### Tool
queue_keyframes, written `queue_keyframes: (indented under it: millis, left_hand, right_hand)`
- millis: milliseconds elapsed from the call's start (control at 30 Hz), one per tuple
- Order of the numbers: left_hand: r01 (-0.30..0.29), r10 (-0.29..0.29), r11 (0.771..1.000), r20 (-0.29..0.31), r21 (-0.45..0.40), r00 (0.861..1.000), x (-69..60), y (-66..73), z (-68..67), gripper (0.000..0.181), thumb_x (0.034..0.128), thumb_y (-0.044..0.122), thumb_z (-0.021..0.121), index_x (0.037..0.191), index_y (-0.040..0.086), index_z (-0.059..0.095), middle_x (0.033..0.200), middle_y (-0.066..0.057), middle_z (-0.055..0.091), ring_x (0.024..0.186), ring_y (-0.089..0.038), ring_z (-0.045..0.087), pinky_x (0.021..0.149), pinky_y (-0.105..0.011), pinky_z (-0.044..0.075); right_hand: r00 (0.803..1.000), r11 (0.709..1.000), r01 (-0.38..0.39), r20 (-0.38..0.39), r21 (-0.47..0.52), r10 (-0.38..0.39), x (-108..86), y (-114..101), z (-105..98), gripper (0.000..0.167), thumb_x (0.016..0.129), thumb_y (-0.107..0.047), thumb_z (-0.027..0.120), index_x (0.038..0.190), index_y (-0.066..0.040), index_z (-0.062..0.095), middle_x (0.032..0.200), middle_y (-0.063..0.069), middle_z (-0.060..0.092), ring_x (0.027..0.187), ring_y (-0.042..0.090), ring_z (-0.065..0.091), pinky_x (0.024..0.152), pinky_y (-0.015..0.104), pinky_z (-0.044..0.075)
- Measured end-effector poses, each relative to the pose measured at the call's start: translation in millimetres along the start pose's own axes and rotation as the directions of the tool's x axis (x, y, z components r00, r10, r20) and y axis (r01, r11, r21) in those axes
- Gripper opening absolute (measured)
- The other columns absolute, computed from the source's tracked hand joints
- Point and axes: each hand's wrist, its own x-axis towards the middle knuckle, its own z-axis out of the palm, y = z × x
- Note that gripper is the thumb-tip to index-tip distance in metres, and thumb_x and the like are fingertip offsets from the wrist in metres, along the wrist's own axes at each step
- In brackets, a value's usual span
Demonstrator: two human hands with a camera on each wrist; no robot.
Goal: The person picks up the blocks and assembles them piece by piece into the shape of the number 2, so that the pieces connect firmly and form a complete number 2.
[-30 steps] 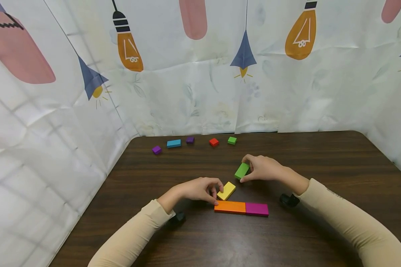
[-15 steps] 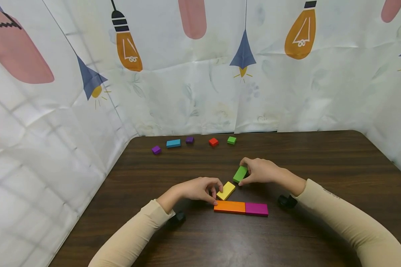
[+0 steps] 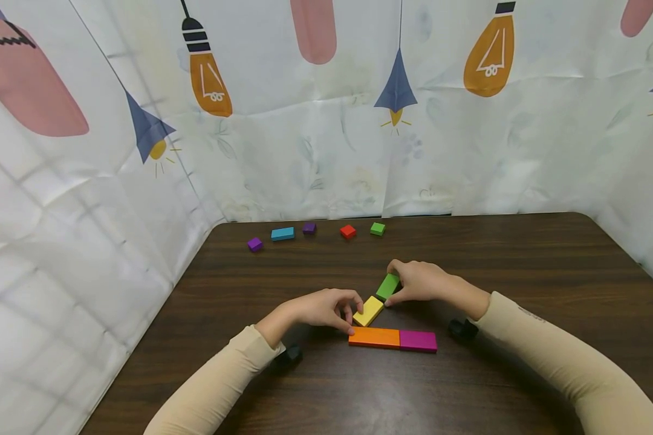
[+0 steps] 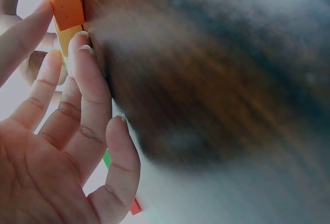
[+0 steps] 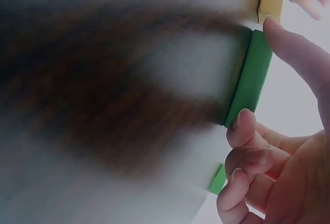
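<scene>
In the head view, my right hand (image 3: pixel 421 281) pinches a green rectangular block (image 3: pixel 388 286) lengthwise, thumb at its near end and fingertips at its far end. That near end lies against or very close to the far corner of a tilted yellow block (image 3: pixel 368 311). My left hand (image 3: pixel 323 310) rests beside it; the thumb tip touches the left end of an orange block (image 3: pixel 374 338), and the other fingers lie at the yellow block's left side. A magenta block (image 3: pixel 418 341) joins the orange one end to end. The right wrist view shows the green block (image 5: pixel 250 80) between thumb and fingers.
Along the far part of the dark wooden table (image 3: pixel 500 386) lie a purple block (image 3: pixel 255 244), a blue block (image 3: pixel 283 234), a dark purple block (image 3: pixel 309 228), a red block (image 3: pixel 348 231) and a small green block (image 3: pixel 378 229). A printed white cloth (image 3: pixel 315 163) hangs behind.
My right hand has brought the green block nearer and to the left, down to the yellow block's far end. The left hand and the other blocks stay in place.
</scene>
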Motion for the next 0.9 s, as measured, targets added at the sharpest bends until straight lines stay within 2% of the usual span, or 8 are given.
queue_keyframes:
  millis: [467, 667, 900]
  left_hand:
    - [0.0, 0.0, 1.0, 0.0, -0.016, 1.0, -0.4, -0.7, -0.1, 0.032, 0.0921, 0.008, 0.078, 0.119, 0.01, 0.06, 0.086, 0.002, 0.066, 0.072, -0.011, 0.062, 0.072, -0.024, 0.049]
    - [-0.003, 0.003, 1.0, 0.0, -0.016, 1.0, 0.1, -1.0, 0.0, 0.032, 0.092, 0.008, 0.078, 0.119, 0.009, 0.06, 0.086, 0.002, 0.066, 0.074, -0.011, 0.062, 0.073, -0.024, 0.05]
    - [-0.008, 0.008, 1.0, -0.005, -0.012, 1.0, -0.4, -0.6, 0.5, 0.033, 0.0916, 0.008, 0.079, 0.119, 0.01, 0.06, 0.085, 0.003, 0.066, 0.073, -0.011, 0.062, 0.073, -0.024, 0.05]
  right_hand:
    - [1.0, 0.998, 0.008, -0.007, -0.057, -0.008, 0.4, -4, 1, 0.071, 0.083, -0.053, 0.082, 0.13, -0.007, 0.056, 0.08, -0.001, 0.058, 0.069, 0.016, 0.053, 0.058, 0.029, 0.042]
    - [1.0, 0.999, 0.02, -0.005, -0.043, -0.02, -1.5, 1, 0, 0.073, 0.083, -0.053, 0.081, 0.134, -0.009, 0.055, 0.079, -0.002, 0.057, 0.069, 0.015, 0.052, 0.057, 0.029, 0.041]
    - [0.996, 0.996, 0.093, -0.004, -0.003, -0.093, -5.3, 9, -4, 0.066, 0.087, -0.038, 0.083, 0.141, -0.009, 0.056, 0.07, -0.004, 0.052, 0.06, 0.011, 0.046, 0.053, 0.026, 0.035]
